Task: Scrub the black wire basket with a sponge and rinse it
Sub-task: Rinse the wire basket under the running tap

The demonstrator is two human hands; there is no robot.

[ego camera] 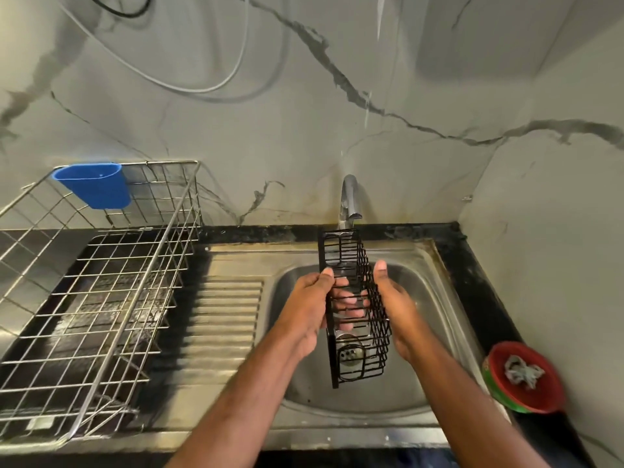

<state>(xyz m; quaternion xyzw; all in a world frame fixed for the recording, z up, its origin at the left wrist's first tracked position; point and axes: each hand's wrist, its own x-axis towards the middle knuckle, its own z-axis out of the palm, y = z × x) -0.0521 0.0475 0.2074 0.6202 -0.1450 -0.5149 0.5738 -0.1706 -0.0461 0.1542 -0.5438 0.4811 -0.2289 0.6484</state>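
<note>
The long, narrow black wire basket [354,309] hangs over the steel sink [422,383], its far end right under the tap [349,201]. My left hand [309,309] grips its left rim, thumb on the outside and fingers curled inside through the wires. My right hand [393,298] holds the right mesh wall, thumb up along it; its fingers are hidden behind the basket. No water stream from the tap is visible. No sponge is visible in either hand.
A steel wire dish rack [101,315] with a blue plastic cup [96,185] stands on the left over the ribbed drainboard [223,319]. A red bowl [525,376] holding a crumpled grey scrubber sits on the black counter at right. The sink drain [351,352] shows through the basket.
</note>
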